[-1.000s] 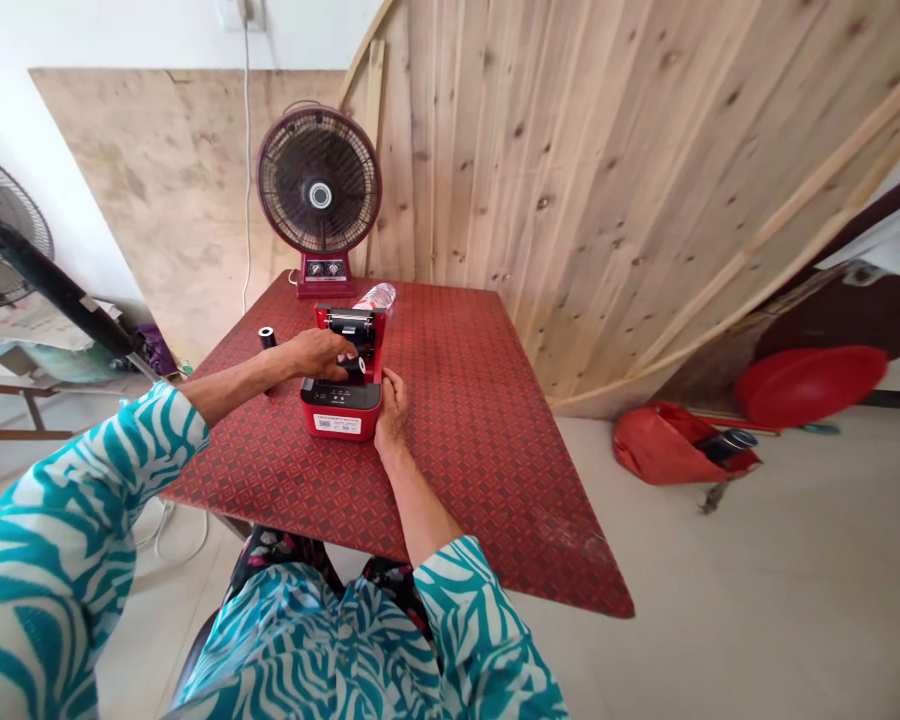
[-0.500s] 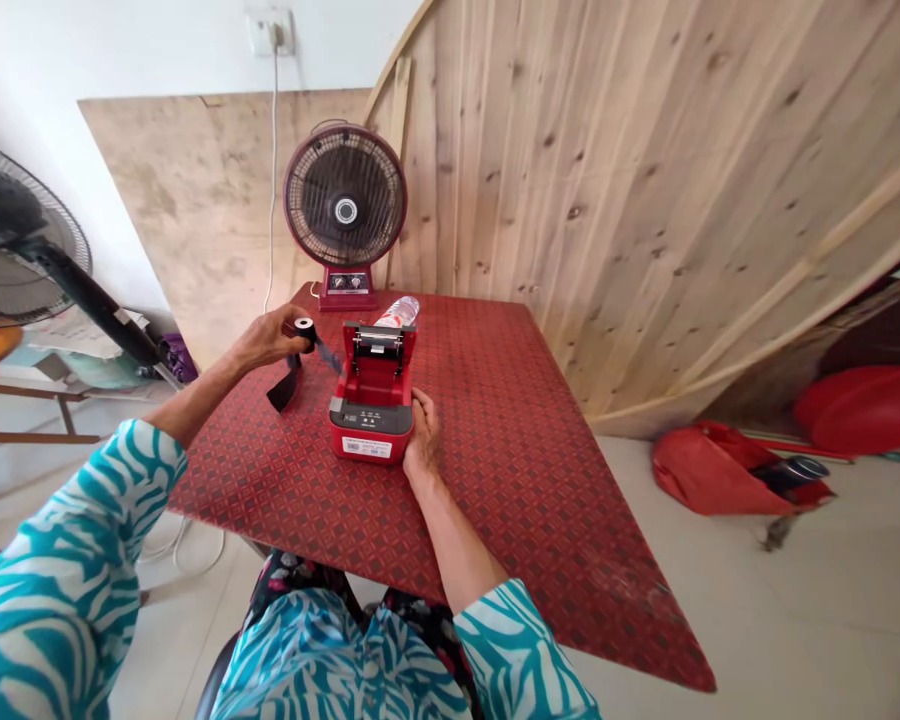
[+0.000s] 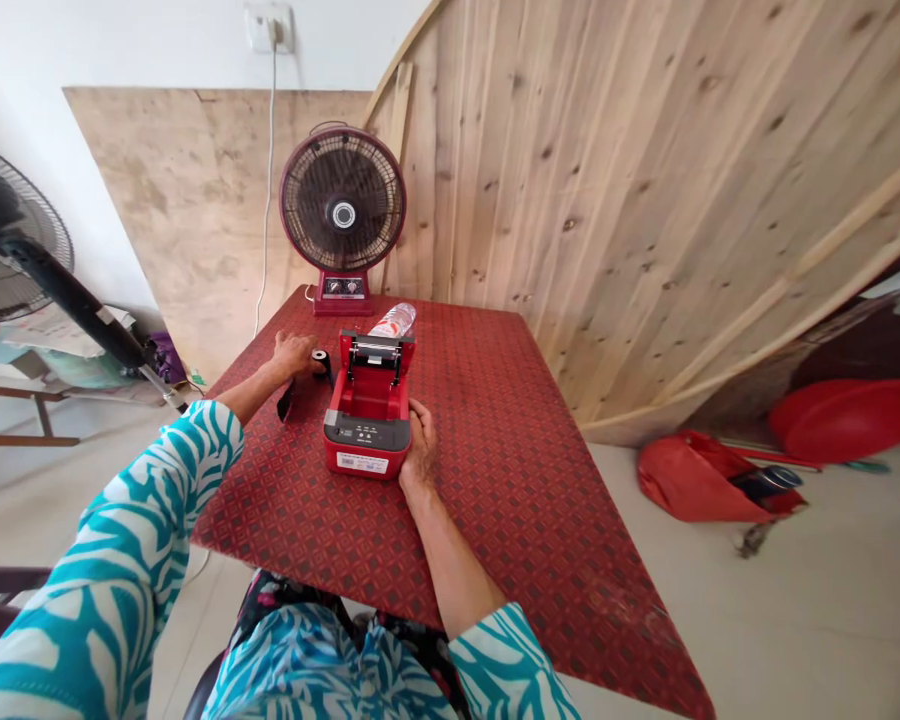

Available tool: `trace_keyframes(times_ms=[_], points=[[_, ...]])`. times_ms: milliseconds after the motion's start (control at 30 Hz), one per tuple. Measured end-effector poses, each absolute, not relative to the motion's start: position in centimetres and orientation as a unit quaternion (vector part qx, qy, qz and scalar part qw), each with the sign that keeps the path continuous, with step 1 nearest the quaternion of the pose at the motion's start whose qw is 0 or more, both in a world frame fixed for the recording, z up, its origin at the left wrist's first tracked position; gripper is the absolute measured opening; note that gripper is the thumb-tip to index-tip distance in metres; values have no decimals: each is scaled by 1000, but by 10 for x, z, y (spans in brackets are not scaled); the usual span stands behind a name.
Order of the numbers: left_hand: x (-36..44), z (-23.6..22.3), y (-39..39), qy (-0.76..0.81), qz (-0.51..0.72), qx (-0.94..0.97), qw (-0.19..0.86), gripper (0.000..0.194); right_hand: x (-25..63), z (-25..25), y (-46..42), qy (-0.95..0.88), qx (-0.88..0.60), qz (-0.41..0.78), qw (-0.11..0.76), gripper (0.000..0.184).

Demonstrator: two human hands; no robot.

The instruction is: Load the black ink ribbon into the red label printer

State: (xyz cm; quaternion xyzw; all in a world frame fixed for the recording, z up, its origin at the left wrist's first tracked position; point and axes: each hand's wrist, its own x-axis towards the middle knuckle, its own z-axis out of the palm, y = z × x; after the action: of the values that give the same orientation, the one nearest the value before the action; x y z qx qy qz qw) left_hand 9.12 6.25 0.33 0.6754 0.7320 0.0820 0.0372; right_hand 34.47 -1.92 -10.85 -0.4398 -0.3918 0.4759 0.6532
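Observation:
A red and dark grey label printer point(image 3: 367, 460) stands on the table with its lid raised, showing an inner bay with nothing in it. My right hand point(image 3: 420, 448) grips the printer's right side, the fingers partly hidden behind it. Left of the printer, my left hand point(image 3: 294, 354) has its fingers closed on a small black ribbon roll point(image 3: 320, 364) with a white core, low over the tabletop. A dark loose strip point(image 3: 285, 404) hangs or lies just below that hand. Whether the roll rests on the table I cannot tell.
The table point(image 3: 487, 480) wears a red patterned cover. A clear plastic bottle point(image 3: 396, 320) lies behind the printer, and a maroon fan point(image 3: 343, 215) stands at the back edge. Left is a pedestal fan point(image 3: 60, 290). On the floor to the right is a red bag point(image 3: 682, 480).
My left hand has taken the ribbon roll out of the printer's bay and moved it left, then lowered it near the table beside the printer. My right hand has stayed on the printer.

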Motion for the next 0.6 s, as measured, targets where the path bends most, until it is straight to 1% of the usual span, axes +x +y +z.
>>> trace_keyframes(times_ms=[67,100,200,233,267,333,400,467,600], points=[[83,4,62,723,111,681,45,44,345,-107,-20,-389,-443,474,654,39],[76,5,62,714,157,680,63,46,345,-107,-20,-388,-443,473,655,39],[48,5,52,670,385,618,143,47,345,-107,-20,-394,-440,471,655,39],[38,3,46,659,448,581,167,47,344,-108,-19,-397,-439,470,655,39],[29,0,39,657,483,547,187,47,344,-109,-19,-399,-439,469,654,39],[16,-10,23,662,496,509,238,49,344,-111,-18,-398,-440,469,654,39],[14,-23,10,645,476,515,304,51,344,-113,-17,-393,-442,474,653,40],[19,-35,3,618,469,530,342,53,344,-114,-16,-389,-442,478,652,40],[36,-46,7,639,494,505,306,52,344,-113,-16,-389,-439,475,656,39]])
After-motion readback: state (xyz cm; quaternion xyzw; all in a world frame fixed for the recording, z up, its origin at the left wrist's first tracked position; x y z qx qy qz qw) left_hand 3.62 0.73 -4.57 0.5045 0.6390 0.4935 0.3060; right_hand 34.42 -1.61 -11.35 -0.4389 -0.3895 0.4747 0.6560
